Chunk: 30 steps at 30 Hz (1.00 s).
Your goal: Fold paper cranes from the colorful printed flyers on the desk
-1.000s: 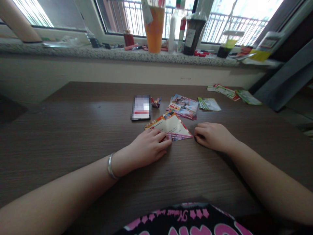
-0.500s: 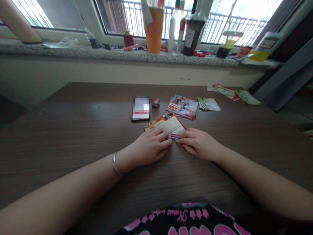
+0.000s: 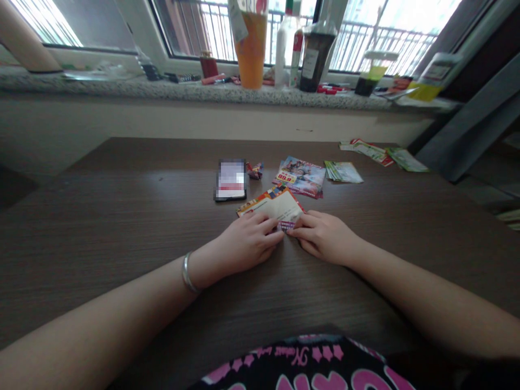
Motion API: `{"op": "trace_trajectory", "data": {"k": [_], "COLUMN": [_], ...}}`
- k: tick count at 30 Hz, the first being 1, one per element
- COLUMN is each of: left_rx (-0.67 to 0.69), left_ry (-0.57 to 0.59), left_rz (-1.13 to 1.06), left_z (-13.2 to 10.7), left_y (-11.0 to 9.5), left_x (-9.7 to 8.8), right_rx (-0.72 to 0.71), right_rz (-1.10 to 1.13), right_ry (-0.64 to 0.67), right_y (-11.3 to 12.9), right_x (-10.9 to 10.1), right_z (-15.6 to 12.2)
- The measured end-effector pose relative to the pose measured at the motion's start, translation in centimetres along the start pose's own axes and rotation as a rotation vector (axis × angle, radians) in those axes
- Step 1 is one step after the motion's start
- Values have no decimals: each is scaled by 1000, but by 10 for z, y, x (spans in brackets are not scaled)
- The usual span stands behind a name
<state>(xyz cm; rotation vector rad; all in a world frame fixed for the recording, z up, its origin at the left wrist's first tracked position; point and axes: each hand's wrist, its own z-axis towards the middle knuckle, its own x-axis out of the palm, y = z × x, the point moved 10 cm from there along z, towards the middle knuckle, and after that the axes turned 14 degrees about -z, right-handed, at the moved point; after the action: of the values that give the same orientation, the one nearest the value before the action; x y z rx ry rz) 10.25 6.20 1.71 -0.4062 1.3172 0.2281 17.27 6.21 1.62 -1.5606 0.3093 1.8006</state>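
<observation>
A folded colourful leaflet lies on the dark wooden table in front of me. My left hand, a silver bangle on its wrist, presses the leaflet's near left part with curled fingers. My right hand meets it from the right, its fingertips pinching the leaflet's near edge. Both hands touch the paper and nearly touch each other.
A phone lies just beyond the leaflet, with a small folded paper piece beside it. More leaflets and a green stack lie further right. The windowsill holds an orange drink cup, bottles and clutter.
My right hand moved left from the table onto the leaflet's right corner, folding it in so the paper looks narrower. My left hand stayed in place.
</observation>
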Motion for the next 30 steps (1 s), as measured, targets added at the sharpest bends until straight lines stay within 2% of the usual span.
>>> {"op": "trace_trajectory", "data": {"k": [4, 17, 30], "left_rx": [36, 126, 68], "left_ry": [34, 29, 114], "left_rz": [-5, -4, -20], "left_z": [-2, -10, -14], "left_y": [-1, 1, 6], "left_x": [2, -4, -8], "right_rx": [1, 0, 0], "right_rz": [1, 17, 27], "right_ry": [10, 11, 34], "right_y": [-3, -3, -4], "right_x": [1, 0, 3], "right_z": [-2, -3, -5]}}
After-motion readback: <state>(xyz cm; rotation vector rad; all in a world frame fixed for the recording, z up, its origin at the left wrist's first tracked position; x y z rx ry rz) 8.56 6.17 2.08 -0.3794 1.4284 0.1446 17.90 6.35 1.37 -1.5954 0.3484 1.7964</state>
